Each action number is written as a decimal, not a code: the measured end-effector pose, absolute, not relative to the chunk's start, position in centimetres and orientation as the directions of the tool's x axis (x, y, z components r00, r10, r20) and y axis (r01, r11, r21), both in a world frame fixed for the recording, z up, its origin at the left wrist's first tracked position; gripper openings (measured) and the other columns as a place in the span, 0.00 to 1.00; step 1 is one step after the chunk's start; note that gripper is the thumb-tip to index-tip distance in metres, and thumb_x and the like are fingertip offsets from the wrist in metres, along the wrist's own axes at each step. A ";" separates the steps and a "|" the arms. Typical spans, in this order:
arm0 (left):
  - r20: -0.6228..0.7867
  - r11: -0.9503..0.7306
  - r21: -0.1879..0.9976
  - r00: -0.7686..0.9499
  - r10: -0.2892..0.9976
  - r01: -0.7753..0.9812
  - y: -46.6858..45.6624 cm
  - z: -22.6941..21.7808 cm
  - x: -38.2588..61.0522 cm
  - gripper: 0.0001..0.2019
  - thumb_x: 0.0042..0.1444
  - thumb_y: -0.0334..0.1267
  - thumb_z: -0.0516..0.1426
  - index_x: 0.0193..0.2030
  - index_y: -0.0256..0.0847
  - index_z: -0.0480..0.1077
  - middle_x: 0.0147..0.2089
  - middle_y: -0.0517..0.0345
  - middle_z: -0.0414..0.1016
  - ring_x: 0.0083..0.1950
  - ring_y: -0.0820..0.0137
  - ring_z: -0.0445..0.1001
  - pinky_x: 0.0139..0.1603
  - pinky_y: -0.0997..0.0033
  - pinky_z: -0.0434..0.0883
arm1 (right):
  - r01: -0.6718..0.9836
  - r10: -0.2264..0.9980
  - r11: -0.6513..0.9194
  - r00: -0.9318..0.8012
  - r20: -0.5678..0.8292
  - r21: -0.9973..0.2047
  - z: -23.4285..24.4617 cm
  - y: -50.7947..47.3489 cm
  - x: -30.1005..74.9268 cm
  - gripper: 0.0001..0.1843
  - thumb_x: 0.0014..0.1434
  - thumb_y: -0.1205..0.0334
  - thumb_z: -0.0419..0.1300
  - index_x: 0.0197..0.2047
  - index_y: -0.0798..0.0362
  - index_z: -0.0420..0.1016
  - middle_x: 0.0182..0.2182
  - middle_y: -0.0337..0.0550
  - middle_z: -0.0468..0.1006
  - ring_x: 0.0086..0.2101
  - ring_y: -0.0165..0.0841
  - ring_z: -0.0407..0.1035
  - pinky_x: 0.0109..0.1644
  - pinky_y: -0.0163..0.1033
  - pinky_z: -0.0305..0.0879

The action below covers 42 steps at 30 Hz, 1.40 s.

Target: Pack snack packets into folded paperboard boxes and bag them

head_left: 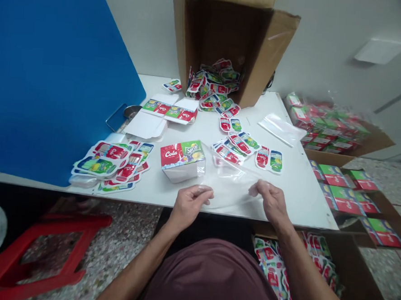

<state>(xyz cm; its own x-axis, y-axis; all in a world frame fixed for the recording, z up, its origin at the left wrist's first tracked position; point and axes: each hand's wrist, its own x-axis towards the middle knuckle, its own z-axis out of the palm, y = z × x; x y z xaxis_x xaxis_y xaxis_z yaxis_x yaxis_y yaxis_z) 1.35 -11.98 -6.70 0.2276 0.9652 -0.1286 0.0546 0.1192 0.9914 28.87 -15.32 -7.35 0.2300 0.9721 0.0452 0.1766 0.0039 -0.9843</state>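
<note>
Near the table's front edge, a clear plastic bag (pixel 230 188) is stretched between my hands. My left hand (pixel 191 203) pinches its left side, fingers closed. At the bag's right side, my right hand (pixel 269 198) also grips the film between thumb and fingers. Just beyond my left hand sits a small printed box (pixel 182 160) marked Cola and Sprite; its right end seems to be within or against the clear film, and I cannot tell which. Behind the bag lie several can-shaped packets (pixel 236 147), red and green.
An open carton (pixel 223 47) spills packets at the back. Flattened printed boxes (pixel 169 112) lie left of it, and a packet pile (pixel 114 165) lies front left beside a blue panel (pixel 55 78). Clear bags (pixel 281 129) lie right. Cartons (pixel 373 147) of boxes stand beyond. A red stool (pixel 45 244) is lower left.
</note>
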 end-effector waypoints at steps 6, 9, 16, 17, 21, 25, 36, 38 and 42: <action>-0.108 0.061 0.967 0.180 0.978 0.249 -12.3 -8.2 1.3 0.15 0.60 0.49 0.65 0.46 0.41 0.80 0.31 0.59 0.81 0.30 0.70 0.75 0.33 0.73 0.71 | 0.192 0.962 0.022 0.263 0.073 -0.981 -8.0 -16.0 28.7 0.28 0.70 0.42 0.56 0.26 0.51 0.78 0.28 0.43 0.80 0.35 0.38 0.74 0.47 0.43 0.67; -0.029 -0.024 0.940 0.151 0.988 0.340 -12.2 -7.7 1.7 0.18 0.67 0.52 0.58 0.37 0.41 0.80 0.31 0.57 0.81 0.28 0.70 0.74 0.34 0.72 0.70 | 0.206 0.963 0.055 0.246 0.106 -0.977 -8.2 -16.3 29.1 0.26 0.70 0.44 0.57 0.26 0.50 0.78 0.28 0.43 0.80 0.34 0.37 0.74 0.44 0.42 0.68; 0.174 -0.045 0.625 -0.083 0.981 0.779 -12.8 -5.3 0.3 0.23 0.62 0.58 0.59 0.24 0.43 0.75 0.23 0.56 0.73 0.28 0.66 0.70 0.34 0.68 0.59 | 0.466 0.928 0.346 -0.042 0.370 -0.815 -6.6 -16.9 30.8 0.04 0.64 0.59 0.69 0.36 0.46 0.86 0.32 0.41 0.84 0.33 0.37 0.75 0.39 0.42 0.70; 0.090 0.008 0.664 -0.090 0.992 0.748 -12.8 -5.0 0.1 0.27 0.63 0.60 0.58 0.20 0.43 0.72 0.20 0.56 0.71 0.27 0.66 0.69 0.32 0.68 0.58 | 0.482 0.909 0.397 -0.091 0.406 -0.781 -6.3 -17.0 30.9 0.03 0.63 0.61 0.69 0.39 0.45 0.87 0.33 0.42 0.85 0.34 0.38 0.76 0.39 0.43 0.71; -0.398 0.367 0.848 0.003 0.917 0.383 -12.7 -4.9 0.1 0.36 0.63 0.69 0.48 0.15 0.44 0.67 0.12 0.60 0.59 0.16 0.69 0.59 0.23 0.69 0.53 | 0.532 0.844 0.519 -0.196 0.499 -0.669 -5.5 -17.1 30.9 0.10 0.62 0.65 0.71 0.45 0.42 0.87 0.35 0.42 0.87 0.35 0.38 0.77 0.39 0.45 0.73; -0.337 0.281 0.804 0.013 0.941 0.524 -13.0 -5.4 0.3 0.32 0.61 0.68 0.53 0.18 0.44 0.69 0.14 0.59 0.63 0.19 0.67 0.61 0.26 0.69 0.52 | 0.581 0.796 0.573 -0.228 0.560 -0.578 -5.1 -17.4 31.1 0.15 0.61 0.68 0.70 0.49 0.42 0.85 0.35 0.43 0.86 0.33 0.37 0.76 0.36 0.43 0.71; -0.605 0.611 0.792 0.138 0.784 0.001 -15.5 -5.6 2.3 0.31 0.59 0.71 0.54 0.28 0.41 0.71 0.20 0.60 0.67 0.18 0.71 0.62 0.22 0.72 0.54 | 0.674 0.755 0.571 -0.207 0.622 -0.469 -5.2 -18.9 31.9 0.25 0.60 0.73 0.69 0.57 0.39 0.81 0.35 0.42 0.84 0.32 0.36 0.74 0.37 0.43 0.71; -0.667 0.783 0.538 0.411 0.622 -0.312 -15.4 -5.4 3.4 0.35 0.64 0.70 0.47 0.36 0.37 0.75 0.31 0.50 0.78 0.23 0.68 0.72 0.22 0.71 0.63 | 0.676 0.769 0.559 -0.205 0.606 -0.481 -5.2 -19.2 32.2 0.24 0.61 0.72 0.69 0.57 0.39 0.81 0.36 0.43 0.85 0.33 0.37 0.75 0.37 0.43 0.71; -0.638 0.756 0.220 0.495 0.590 -0.617 -14.5 -5.7 5.5 0.31 0.69 0.62 0.48 0.47 0.32 0.76 0.47 0.41 0.81 0.39 0.62 0.81 0.38 0.63 0.78 | 0.671 0.793 0.545 -0.218 0.569 -0.503 -5.3 -19.9 32.9 0.24 0.61 0.72 0.68 0.57 0.39 0.82 0.38 0.44 0.85 0.35 0.38 0.77 0.38 0.44 0.72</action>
<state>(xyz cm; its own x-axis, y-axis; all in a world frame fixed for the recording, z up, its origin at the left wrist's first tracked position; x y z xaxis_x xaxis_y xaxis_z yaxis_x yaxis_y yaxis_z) 5.49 -14.48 -5.69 0.4951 0.5896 -0.6381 -0.6170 0.7557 0.2196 32.94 -19.93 -5.28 -0.2182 0.7931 0.5686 0.6706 0.5452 -0.5031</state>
